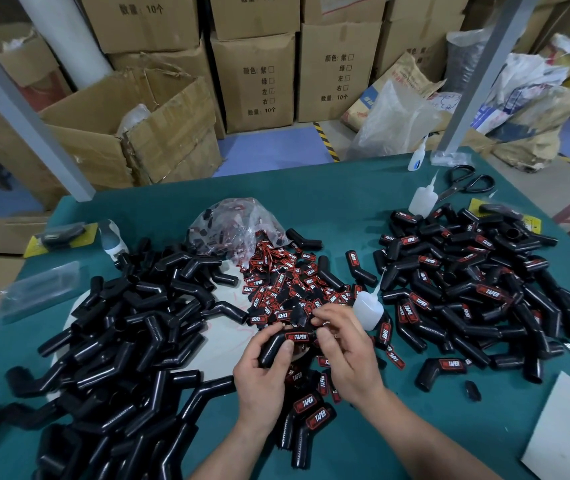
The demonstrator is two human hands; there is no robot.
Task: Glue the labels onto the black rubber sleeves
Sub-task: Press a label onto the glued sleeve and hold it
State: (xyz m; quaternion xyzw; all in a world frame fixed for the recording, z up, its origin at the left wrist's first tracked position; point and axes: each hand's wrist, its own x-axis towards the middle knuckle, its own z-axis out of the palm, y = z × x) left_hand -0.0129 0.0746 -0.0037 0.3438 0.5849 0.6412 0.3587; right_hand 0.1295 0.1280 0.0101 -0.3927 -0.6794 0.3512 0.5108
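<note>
My left hand [265,368] grips a bent black rubber sleeve [273,346] that carries a red and black TAPER label [298,337] on its upper arm. My right hand [340,344] is at the sleeve's right end, its thumb and fingers curled at the label's edge. A pile of loose labels [287,282] lies just beyond the hands. A small white glue bottle [366,308] stands right of my right hand. Unlabelled sleeves [131,327] are heaped on the left, labelled ones [477,282] on the right.
A clear bag of labels [238,226] lies behind the label pile. Two more glue bottles [423,199] and black scissors [467,183] sit at the back right of the green table [346,192]. A white sheet [567,434] lies front right. Cardboard boxes [252,81] stand behind the table.
</note>
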